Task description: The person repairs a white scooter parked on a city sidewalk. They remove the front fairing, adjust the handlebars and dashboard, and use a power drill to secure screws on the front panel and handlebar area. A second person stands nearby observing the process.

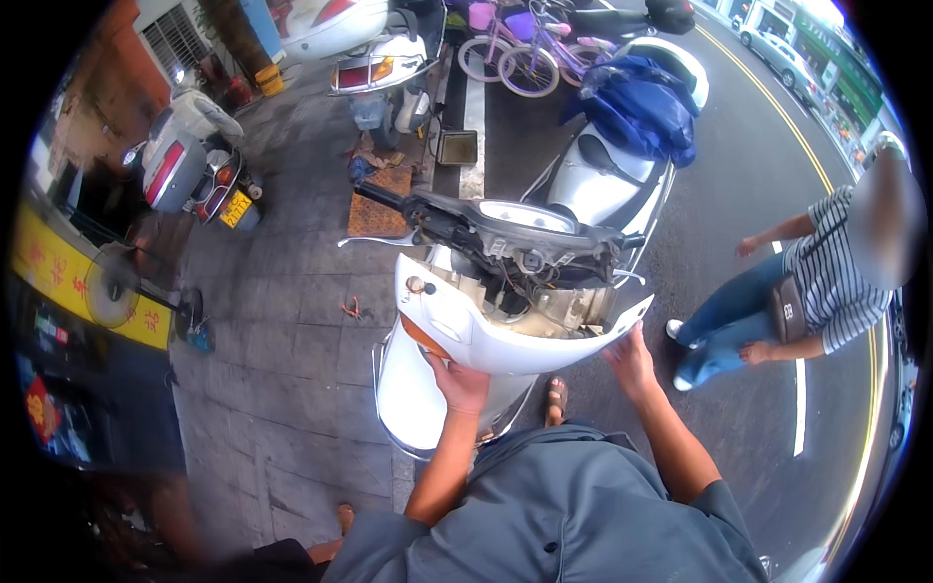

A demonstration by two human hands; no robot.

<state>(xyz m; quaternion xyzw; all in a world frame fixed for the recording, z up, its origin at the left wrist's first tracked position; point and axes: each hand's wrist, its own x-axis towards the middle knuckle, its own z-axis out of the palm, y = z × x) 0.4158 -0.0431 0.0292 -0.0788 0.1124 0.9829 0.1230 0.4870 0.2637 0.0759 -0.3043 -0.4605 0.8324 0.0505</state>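
Observation:
A white scooter front panel (515, 352), curved and with an orange turn-signal lens (422, 337) on its left side, is between my two hands. My left hand (459, 385) is closed on its lower left edge, just below the lens. At the right end my right hand (632, 361) grips the tip from beneath, fingers partly hidden behind it. Just beyond the panel is the scooter's handlebar (515, 228), its wiring (530, 282) exposed. The white front body (408, 389) of the scooter shows below the panel.
Red-handled pliers (353, 309) lie on the paving at left. A person in a striped shirt (826, 257) stands close on the right, by the road. A standing fan (121, 290), parked scooters (190, 160), bicycles (535, 58) and another white scooter under a blue cover (637, 107) stand around.

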